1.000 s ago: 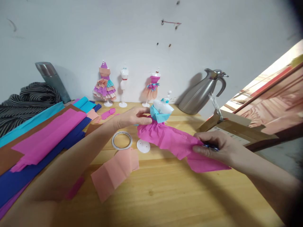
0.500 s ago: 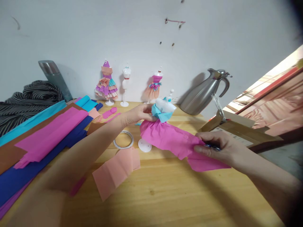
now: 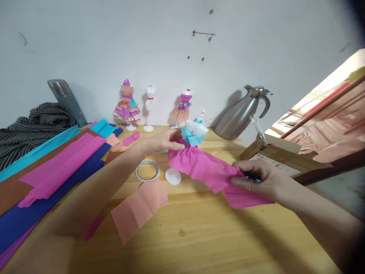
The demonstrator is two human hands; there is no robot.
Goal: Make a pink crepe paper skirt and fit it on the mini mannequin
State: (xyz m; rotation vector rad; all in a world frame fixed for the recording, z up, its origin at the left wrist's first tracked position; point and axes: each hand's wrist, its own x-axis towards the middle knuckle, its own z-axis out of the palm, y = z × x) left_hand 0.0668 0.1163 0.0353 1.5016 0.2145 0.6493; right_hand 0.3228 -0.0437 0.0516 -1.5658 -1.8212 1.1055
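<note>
A small white mannequin with a light blue paper band leans above its round white base. My left hand is closed at its waist, pinching the gathered edge of a pink crepe paper strip. Out to the right, my right hand grips the loose end of that strip between thumb and fingers. A dark, shiny object sits within the right hand; its kind is mostly hidden. On the table near the left wrist lies a tape roll, with folded peach paper in front of it.
Dressed mannequins and a bare one stand by the wall. Coloured crepe paper, a striped cloth and a grey flask are at left. A steel jug and a cardboard box stand right.
The camera view has tilted and shifted slightly. Both hands keep hold of the pink strip, which still stretches between them; its pose is almost the same.
</note>
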